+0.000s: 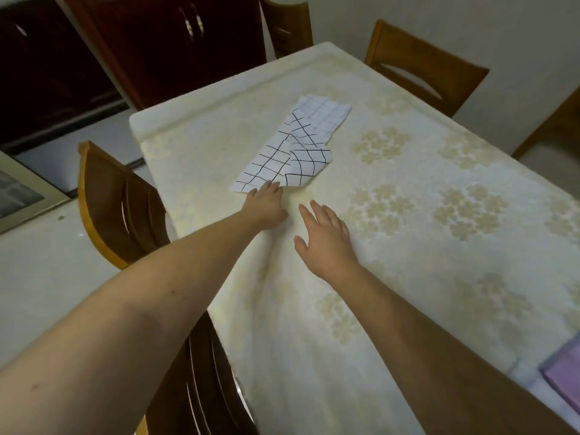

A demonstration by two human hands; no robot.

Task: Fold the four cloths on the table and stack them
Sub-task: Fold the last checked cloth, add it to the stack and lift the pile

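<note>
White cloths with black grid lines lie overlapping in a loose row on the far left part of the table [408, 252]. The nearest large cloth [263, 164] has a smaller folded cloth [309, 166] beside it, and a finer-checked cloth [323, 113] lies farthest away. My left hand [266, 205] reaches forward, its fingertips touching the near edge of the nearest cloth. Just to the right and nearer, my right hand [323, 237] hovers over the tablecloth with fingers spread, holding nothing.
A cream floral tablecloth covers the table. Wooden chairs stand at the left side [119, 202], the near left [201, 387] and the far end [423, 67]. A purple object [565, 375] sits at the table's near right edge. Dark cabinets line the back left.
</note>
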